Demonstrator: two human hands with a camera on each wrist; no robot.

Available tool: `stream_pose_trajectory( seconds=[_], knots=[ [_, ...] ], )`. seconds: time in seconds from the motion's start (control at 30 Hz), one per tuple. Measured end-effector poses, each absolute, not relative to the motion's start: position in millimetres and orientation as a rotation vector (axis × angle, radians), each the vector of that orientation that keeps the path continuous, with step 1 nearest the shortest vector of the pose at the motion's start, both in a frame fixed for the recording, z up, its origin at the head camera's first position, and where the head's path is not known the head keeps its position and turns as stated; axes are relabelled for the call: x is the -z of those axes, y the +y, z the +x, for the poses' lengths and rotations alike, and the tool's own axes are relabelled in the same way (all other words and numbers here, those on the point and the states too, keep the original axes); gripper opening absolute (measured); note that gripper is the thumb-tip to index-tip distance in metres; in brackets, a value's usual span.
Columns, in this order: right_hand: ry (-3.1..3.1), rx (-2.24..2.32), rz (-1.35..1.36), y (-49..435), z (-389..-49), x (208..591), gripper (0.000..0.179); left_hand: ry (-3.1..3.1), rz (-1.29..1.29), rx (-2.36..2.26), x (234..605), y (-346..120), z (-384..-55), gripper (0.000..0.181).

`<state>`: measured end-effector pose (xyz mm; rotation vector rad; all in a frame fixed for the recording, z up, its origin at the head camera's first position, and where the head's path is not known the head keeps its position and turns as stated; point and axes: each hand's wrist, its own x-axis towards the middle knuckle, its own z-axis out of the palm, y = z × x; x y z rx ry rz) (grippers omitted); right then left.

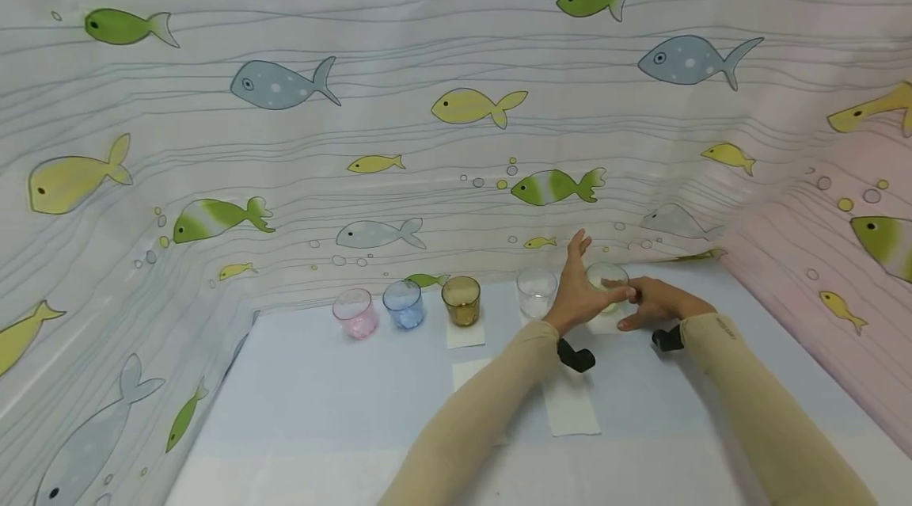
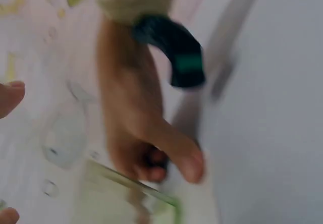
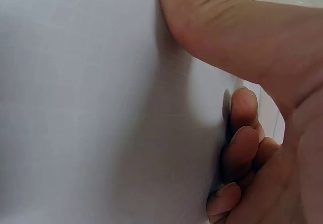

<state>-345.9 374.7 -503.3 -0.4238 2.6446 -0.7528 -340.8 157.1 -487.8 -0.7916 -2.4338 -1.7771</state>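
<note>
A pale greenish clear glass [image 1: 608,278] stands at the back right of the table, between the two hands. My left hand [image 1: 580,292] is on its left, fingers raised and spread, thumb stretched across in front. The right hand [image 1: 657,302] is at its right side. In the left wrist view one right finger shows through the glass [image 2: 106,196], while the thumb stays apart from it; contact is unclear. The right wrist view shows the right thumb [image 3: 227,37] and several bent fingers [image 3: 242,143] close to the table.
Along the back stand a clear glass [image 1: 536,296], an amber glass [image 1: 461,302], a blue glass [image 1: 404,306] and a pink glass [image 1: 355,316]. White paper strips [image 1: 572,409] lie on the white table [image 1: 321,403]. A fish-patterned curtain [image 1: 399,39] rises behind.
</note>
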Motion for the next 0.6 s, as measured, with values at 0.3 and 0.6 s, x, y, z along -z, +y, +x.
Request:
stream_pose_trajectory(
  seconds=[0.3,0.6],
  knots=[
    [2.693,0.694,-0.36,375,-348,503,0.092,-2.048,-0.884,1.802,433,95,-302,0.064],
    [2.69,0.747,-0.444,374,-346,507,0.098,-1.817,-0.446,1.639,421,-20,-299,0.031]
  ],
)
